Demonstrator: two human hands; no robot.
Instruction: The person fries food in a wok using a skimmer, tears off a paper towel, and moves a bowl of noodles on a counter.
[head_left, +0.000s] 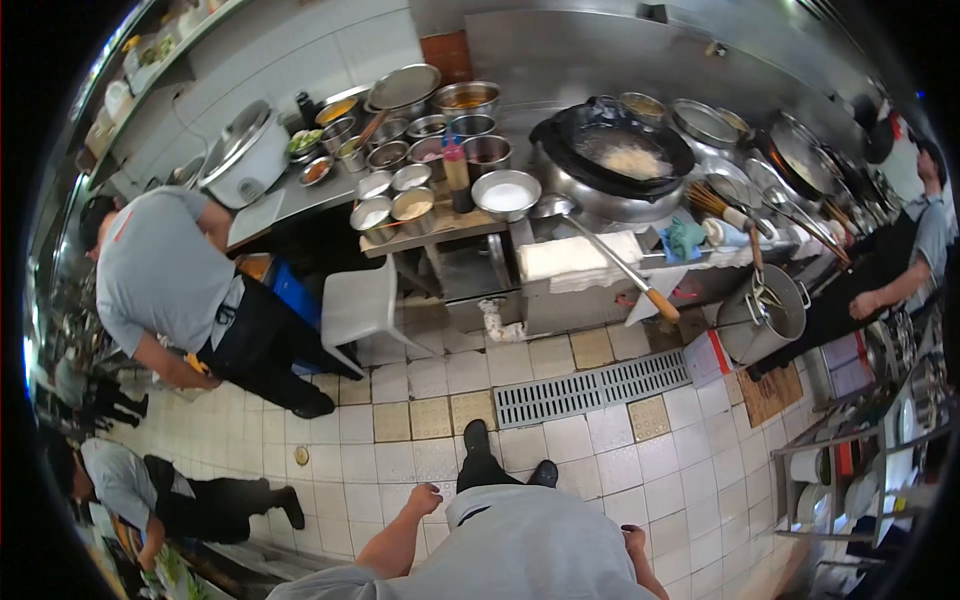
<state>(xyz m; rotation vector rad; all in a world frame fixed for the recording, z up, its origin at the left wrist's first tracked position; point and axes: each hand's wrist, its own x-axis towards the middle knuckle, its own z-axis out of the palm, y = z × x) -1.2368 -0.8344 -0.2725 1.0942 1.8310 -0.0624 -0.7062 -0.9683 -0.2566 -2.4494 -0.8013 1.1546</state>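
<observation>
At 12 o'clock from nearer right hand [635, 541], well apart: ladle [610, 254], jutting past edge of bench [572, 312], long axis 10-to-4. Left hand [425, 498]: grip half-curled, seemingly empty. Right: cannot tell closure or contents.

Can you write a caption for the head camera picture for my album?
Kitchen moment: left hand and right hand low, before a big black wok and a ladle.

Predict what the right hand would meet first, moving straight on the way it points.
The right hand would probably meet the steel counter front, beyond the floor grate; depth is unclear.
</observation>
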